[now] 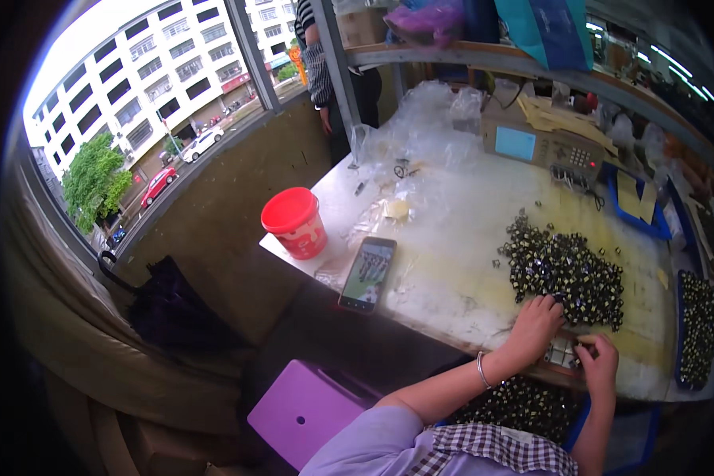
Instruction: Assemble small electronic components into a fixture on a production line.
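Note:
A heap of small dark parts with yellow tops (pixel 563 266), which look like small wound electronic components, lies on the worktable (pixel 444 246). My left hand (pixel 535 325), a bracelet at its wrist, is at the near edge of the heap. Its fingers are bent together, and whatever is between them is hidden. Close on its right, my right hand (pixel 599 361) is pinched at the fingertips by a small dark part (pixel 576 362). Between my hands, at the table's front edge, sits a shallow fixture (pixel 561 351) with light metal spots.
A phone (pixel 368 274) and a red bucket (pixel 295 224) stand to the left. At the back are clear plastic bags (pixel 428 119) and a bench meter (pixel 543 151). More parts fill a blue tray (pixel 696 329) at right and a container (pixel 523 408) below the edge. A purple stool (pixel 309 412) is lower left.

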{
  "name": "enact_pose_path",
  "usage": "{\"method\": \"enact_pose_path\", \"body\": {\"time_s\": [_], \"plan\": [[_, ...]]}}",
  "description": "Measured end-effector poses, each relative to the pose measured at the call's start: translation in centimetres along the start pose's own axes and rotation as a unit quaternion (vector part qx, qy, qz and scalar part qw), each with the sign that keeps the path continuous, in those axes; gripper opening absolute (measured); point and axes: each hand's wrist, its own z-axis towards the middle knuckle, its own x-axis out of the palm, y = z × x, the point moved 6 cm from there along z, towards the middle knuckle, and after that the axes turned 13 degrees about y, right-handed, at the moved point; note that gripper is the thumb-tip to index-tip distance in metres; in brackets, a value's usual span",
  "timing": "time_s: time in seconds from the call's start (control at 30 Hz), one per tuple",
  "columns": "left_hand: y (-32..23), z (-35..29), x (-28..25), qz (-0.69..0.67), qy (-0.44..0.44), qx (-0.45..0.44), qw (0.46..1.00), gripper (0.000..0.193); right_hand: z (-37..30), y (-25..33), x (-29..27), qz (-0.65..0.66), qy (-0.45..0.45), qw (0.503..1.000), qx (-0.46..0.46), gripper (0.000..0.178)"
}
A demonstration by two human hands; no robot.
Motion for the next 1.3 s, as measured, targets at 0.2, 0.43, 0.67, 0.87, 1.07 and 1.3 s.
{"method": "enact_pose_path", "body": {"time_s": [0.2,0.43,0.67,0.87,1.07,1.3], "plan": [[-0.6,-0.2,0.1,-0.083,-0.019,0.027,0.996,0.013,-0.8,0.0,-0.4,-0.034,-0.009,0.999,0.017,0.017],[1.4,-2.0,-1.6,-0.027,-0.011,0.015,0.999,0.012,1.5,1.9,1.0,0.014,0.019,1.000,-0.010,0.018],[0.0,-2.3,-2.2,-0.130,-0.038,0.009,0.991,0.011,1.2,0.5,0.6,0.018,0.046,0.998,0.038,0.016],[0.4,-2.8,-2.1,-0.152,0.023,-0.092,0.984,0.015,1.0,1.9,0.6,-0.029,0.084,0.996,-0.025,0.015],[-1.9,-2.3,-2.6,-0.225,-0.002,0.043,0.973,0.016,1.1,1.9,0.9,-0.037,0.090,0.994,-0.042,0.012],[-2.1,-1.9,-2.4,-0.155,0.013,0.057,0.986,0.011,1.1,1.7,0.9,-0.018,0.075,0.995,-0.055,0.011]]}}
